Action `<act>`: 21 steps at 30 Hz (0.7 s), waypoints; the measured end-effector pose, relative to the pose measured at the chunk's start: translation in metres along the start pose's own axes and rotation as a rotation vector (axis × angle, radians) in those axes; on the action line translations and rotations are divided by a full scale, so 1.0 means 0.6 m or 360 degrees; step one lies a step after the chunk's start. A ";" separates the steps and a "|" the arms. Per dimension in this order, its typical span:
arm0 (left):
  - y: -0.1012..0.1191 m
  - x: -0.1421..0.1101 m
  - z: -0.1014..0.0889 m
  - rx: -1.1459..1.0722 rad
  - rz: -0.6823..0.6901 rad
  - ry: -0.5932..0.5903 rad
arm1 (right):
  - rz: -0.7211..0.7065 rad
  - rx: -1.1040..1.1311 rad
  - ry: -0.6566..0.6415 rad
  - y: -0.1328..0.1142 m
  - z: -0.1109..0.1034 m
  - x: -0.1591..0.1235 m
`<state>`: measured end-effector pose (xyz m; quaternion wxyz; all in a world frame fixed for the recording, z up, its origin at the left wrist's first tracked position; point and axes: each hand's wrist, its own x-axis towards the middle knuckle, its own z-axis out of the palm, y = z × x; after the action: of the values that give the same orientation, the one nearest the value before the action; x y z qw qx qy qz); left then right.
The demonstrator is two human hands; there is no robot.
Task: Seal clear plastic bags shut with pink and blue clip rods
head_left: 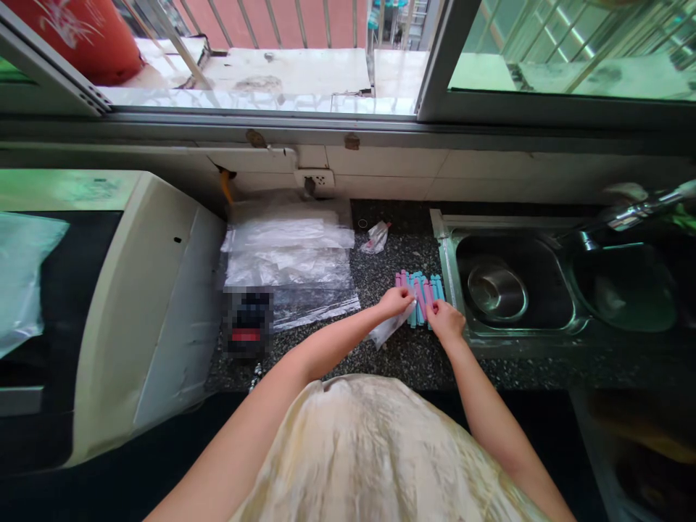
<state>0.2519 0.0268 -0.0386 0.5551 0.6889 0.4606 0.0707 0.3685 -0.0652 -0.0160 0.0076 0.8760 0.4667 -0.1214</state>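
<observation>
Several pink and light-blue sticks (418, 284) lie side by side on the dark speckled counter (396, 348), next to the sink's left rim. My left hand (396, 300) is closed at their left end and pinches a small clear plastic bag (385, 330) that trails toward me. My right hand (444, 319) is closed on the near end of a pink stick (422, 299). Both hands almost touch each other over the sticks.
A pile of clear plastic bags (288, 254) lies left of the sticks. A crumpled wrapper (376, 237) sits by the wall. The steel sink (451, 290) holds a metal bowl (496, 290); a tap (634, 214) reaches over it. A white appliance (146, 312) fills the left.
</observation>
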 end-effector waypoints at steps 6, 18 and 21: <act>0.005 -0.006 -0.009 -0.0052 0.0004 0.0007 | 0.0018 -0.0042 -0.0011 -0.006 -0.003 0.001; 0.001 -0.043 -0.033 -0.0284 0.0026 0.0068 | 0.0031 -0.0086 -0.0080 -0.009 -0.007 0.004; 0.000 -0.058 -0.045 -0.0338 0.0027 0.0110 | 0.0044 -0.0123 -0.0097 -0.012 -0.008 0.004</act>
<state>0.2157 0.0209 -0.0138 0.6081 0.6274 0.4635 0.1476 0.3646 -0.0585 -0.0112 0.0573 0.8773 0.4585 -0.1300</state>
